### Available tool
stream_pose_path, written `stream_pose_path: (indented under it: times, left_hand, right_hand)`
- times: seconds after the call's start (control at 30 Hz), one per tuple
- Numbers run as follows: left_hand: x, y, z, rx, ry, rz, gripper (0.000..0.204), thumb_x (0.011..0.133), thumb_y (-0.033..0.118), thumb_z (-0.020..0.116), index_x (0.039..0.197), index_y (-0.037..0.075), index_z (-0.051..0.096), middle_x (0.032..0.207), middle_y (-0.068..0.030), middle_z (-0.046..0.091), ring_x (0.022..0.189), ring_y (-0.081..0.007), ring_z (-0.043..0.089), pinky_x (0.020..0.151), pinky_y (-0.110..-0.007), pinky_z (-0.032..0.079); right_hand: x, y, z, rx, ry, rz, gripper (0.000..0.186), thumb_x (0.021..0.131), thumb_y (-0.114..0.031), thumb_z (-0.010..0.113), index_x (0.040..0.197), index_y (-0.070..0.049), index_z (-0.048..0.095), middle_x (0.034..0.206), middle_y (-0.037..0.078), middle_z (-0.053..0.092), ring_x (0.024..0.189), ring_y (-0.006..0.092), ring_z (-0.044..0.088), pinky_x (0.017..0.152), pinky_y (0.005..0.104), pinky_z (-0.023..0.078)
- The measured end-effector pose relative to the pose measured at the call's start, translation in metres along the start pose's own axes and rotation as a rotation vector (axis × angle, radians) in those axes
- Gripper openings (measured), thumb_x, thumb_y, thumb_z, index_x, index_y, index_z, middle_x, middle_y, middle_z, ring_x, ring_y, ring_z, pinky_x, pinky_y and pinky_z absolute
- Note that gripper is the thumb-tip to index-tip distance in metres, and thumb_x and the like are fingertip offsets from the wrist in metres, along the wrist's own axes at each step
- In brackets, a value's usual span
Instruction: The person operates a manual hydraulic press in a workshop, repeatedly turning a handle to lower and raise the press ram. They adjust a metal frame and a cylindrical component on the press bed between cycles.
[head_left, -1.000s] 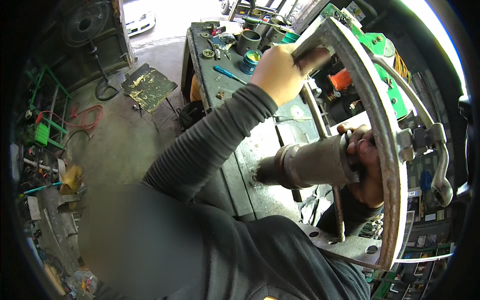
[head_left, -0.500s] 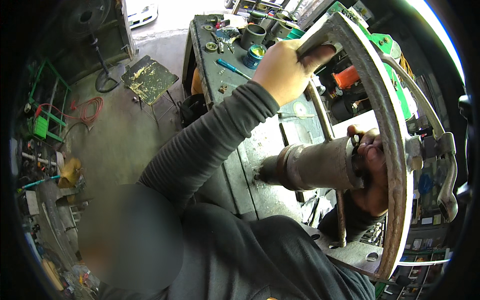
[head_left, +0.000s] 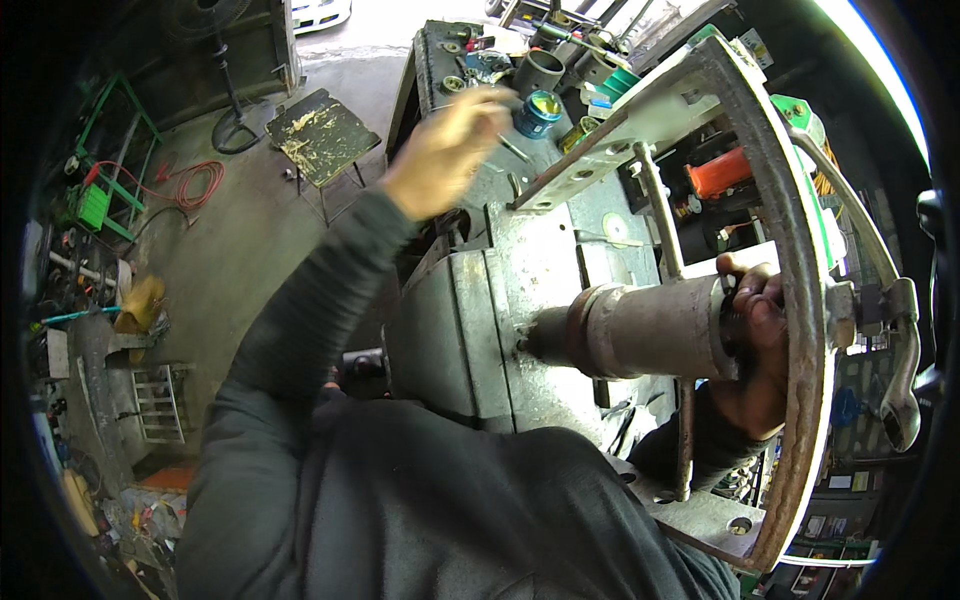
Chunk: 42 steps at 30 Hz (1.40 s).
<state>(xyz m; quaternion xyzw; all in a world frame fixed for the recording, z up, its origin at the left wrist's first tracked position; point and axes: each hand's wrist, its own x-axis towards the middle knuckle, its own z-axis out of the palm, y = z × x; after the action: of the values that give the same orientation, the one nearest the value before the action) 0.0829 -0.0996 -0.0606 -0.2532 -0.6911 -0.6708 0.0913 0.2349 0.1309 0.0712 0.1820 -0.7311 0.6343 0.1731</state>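
A heavy steel frame (head_left: 805,400) with holed plates rises on the right. A grey steel cylinder (head_left: 650,330) lies horizontally inside it, a rusty collar round its left part. My right hand (head_left: 755,330) curls its fingers at the cylinder's right end, partly hidden behind the frame's upright. Beyond that upright, a wrench (head_left: 900,370) sits on a large nut (head_left: 842,312). My left hand (head_left: 445,150) is raised left of the frame over the workbench, holding no part of the frame; motion blurs its fingers.
The dark bench (head_left: 430,70) carries tins, tubes and a blue tub (head_left: 538,115). Green-and-orange machinery (head_left: 715,175) stands behind the frame. A stained stool (head_left: 322,135), red hose (head_left: 185,185), green cart (head_left: 120,140) and pedestal fan (head_left: 225,90) occupy the left floor.
My left hand has released the top of the frame and moved left and down, uncovering the holed upper plate. My right hand stays at the cylinder, shifted slightly right in view with the frame.
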Motion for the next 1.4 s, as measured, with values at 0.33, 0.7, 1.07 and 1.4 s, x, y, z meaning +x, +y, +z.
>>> stream_pose_path:
  times: [0.33,0.7,1.07,1.4]
  left_hand:
    - [-0.371,-0.25,-0.034,-0.885,0.599,-1.597,0.069,0.086,0.058,0.039,0.124,0.0,0.042,0.115,-0.0229,0.054,0.099,-0.0404,0.054,0.079,-0.054,0.045]
    - [-0.245,-0.265,-0.04,-0.87,0.625,-1.38,0.018,0.088,0.021,0.049,0.087,0.005,0.041,0.064,-0.0092,0.047,0.049,-0.0221,0.049,0.046,-0.034,0.045]
    - [-0.191,-0.234,-0.042,-0.558,0.592,-1.207,0.025,0.088,0.023,0.055,0.075,0.005,0.044,0.058,-0.0042,0.043,0.044,-0.0148,0.042,0.038,-0.029,0.037]
    - [-0.197,-0.223,-0.035,-0.269,0.542,-1.142,0.025,0.084,0.017,0.062,0.074,0.001,0.046,0.059,-0.0052,0.047,0.043,-0.0155,0.045,0.038,-0.031,0.039]
  right_hand:
    - [0.004,-0.003,0.0,0.049,-0.006,0.037,0.011,0.08,-0.01,0.061,0.089,-0.006,0.056,0.08,0.004,0.052,0.084,0.0168,0.052,0.097,0.0465,0.037]
    - [0.003,-0.009,0.003,0.049,-0.028,0.076,0.008,0.084,-0.004,0.051,0.091,-0.005,0.052,0.081,0.004,0.05,0.088,0.0164,0.052,0.104,0.0467,0.031]
    - [0.002,-0.011,0.004,0.079,0.006,0.175,0.008,0.082,-0.007,0.055,0.089,-0.006,0.052,0.08,0.004,0.053,0.089,0.0154,0.052,0.104,0.0448,0.032]
    - [-0.002,-0.005,0.0,0.072,-0.032,0.083,0.012,0.081,-0.01,0.061,0.09,-0.007,0.054,0.085,0.005,0.049,0.098,0.0232,0.05,0.094,0.0443,0.036]
